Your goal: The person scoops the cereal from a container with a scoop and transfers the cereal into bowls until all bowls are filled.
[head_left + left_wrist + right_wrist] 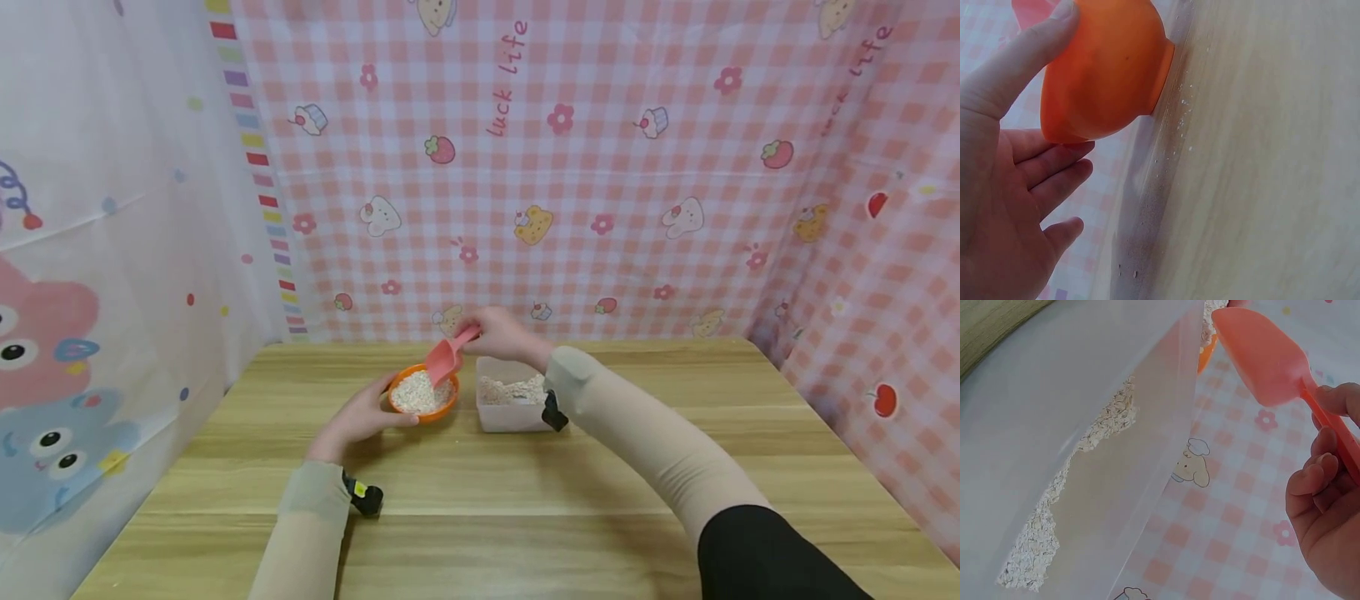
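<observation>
My left hand (pixel 363 412) holds an orange bowl (pixel 1107 75) by its side, the thumb on the near wall and the fingers behind. Oat flakes (pixel 417 393) nearly fill the bowl, which stands on the table. The right hand (pixel 498 332) grips a pink scoop (pixel 1266 359) by its handle. Tilted downward, the scoop's blade hangs over the bowl's right side with its tip at the flakes. In the right wrist view the visible underside hides whatever the scoop holds. Just right of the bowl, below the right wrist, is a whitish plastic box (pixel 516 419) with more oat flakes (pixel 1032 550).
A few loose flakes (pixel 1186 103) lie on the wooden table (pixel 450 533) near the bowl. Behind the table hangs a pink checked cloth (pixel 570 167), with a white printed cloth (pixel 150 275) on the left.
</observation>
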### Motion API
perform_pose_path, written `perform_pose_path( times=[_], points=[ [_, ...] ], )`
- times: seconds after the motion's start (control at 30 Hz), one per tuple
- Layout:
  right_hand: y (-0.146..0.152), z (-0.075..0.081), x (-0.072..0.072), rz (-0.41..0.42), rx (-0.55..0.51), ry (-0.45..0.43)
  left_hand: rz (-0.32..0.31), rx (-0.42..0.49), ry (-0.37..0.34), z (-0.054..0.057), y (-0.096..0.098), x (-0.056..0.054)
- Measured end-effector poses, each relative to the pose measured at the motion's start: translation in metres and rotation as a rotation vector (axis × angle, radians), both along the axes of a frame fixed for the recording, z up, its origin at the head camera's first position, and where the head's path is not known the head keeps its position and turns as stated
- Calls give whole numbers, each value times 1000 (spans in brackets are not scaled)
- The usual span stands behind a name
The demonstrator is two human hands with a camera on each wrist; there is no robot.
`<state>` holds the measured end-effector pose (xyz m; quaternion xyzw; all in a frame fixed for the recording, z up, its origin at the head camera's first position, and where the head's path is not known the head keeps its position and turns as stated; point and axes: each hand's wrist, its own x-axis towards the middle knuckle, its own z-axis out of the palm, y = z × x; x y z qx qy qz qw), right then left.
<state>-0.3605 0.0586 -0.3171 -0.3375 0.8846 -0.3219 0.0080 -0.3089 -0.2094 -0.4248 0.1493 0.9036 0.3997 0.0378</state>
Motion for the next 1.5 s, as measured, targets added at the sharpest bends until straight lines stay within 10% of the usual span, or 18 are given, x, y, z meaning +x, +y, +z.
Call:
perform_pose_path(
  times=[0.5, 0.9, 1.5],
  points=[
    [52, 4, 0, -148, -228, -80, -5, -14, 11, 3, 0, -7],
    [111, -27, 5, -209, -323, -191, 0, -23, 2, 4, -1, -3],
    [143, -58, 13, -232, -209, -120, 0, -24, -13, 1, 2, 1]
  ],
)
